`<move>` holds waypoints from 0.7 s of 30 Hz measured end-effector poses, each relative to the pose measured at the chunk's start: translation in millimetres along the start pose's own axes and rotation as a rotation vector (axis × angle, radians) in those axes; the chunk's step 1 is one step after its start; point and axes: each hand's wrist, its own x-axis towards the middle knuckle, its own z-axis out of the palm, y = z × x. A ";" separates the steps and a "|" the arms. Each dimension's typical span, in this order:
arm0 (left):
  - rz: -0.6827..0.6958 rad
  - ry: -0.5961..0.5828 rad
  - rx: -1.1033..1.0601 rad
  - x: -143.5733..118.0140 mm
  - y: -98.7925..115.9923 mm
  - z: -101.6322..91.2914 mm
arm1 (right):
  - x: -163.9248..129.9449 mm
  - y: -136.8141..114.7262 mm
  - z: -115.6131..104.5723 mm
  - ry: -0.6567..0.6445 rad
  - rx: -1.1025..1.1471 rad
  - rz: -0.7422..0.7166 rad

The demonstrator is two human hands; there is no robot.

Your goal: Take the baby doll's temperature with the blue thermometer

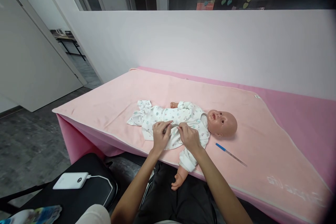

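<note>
A baby doll [183,119] lies on its back on the pink blanket [118,98] covering the surface, dressed in a white romper [168,115] printed with small pastel shapes, bald head just beyond the right hand [189,136]. Both hands rest on its belly: the left hand [160,134] and the right hand each pinch the romper's front edges, fingertips nearly touching. One bare doll arm hangs off the surface edge below the right wrist. A blue-tipped thermometer [230,154] lies right of that hand.

Both hands, left hand [160,135] and right hand [189,137], pinch the baby doll's [222,123] romper [170,116] front
</note>
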 end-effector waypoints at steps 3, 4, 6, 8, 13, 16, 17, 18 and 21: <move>0.003 -0.017 0.010 -0.5 0.5 0.0 | -0.7 0.7 0.0 0.051 0.017 0.014; 0.017 -0.035 0.020 -0.8 1.3 -0.3 | -0.8 0.9 -0.2 0.059 0.025 0.017; 0.041 -0.059 0.033 -1.4 3.3 -1.2 | -0.9 1.3 -0.3 0.059 0.039 0.027; 0.054 -0.073 0.037 -1.8 5.5 -1.9 | -1.1 1.7 0.0 0.051 0.046 0.038; 0.081 -0.116 0.090 -1.3 8.5 0.3 | -2.1 2.3 1.3 0.046 0.030 0.059; 0.079 -0.101 0.101 -1.0 8.0 2.9 | -2.3 2.3 1.5 0.058 0.004 0.067; 0.075 -0.101 0.100 -1.1 7.7 3.3 | -2.2 2.2 1.5 0.065 -0.005 0.068; 0.070 -0.104 0.098 -1.2 7.4 3.5 | -2.2 2.2 1.5 0.073 -0.014 0.069; 0.065 -0.109 0.087 -1.5 7.1 2.8 | -2.1 2.2 1.3 0.094 -0.024 0.072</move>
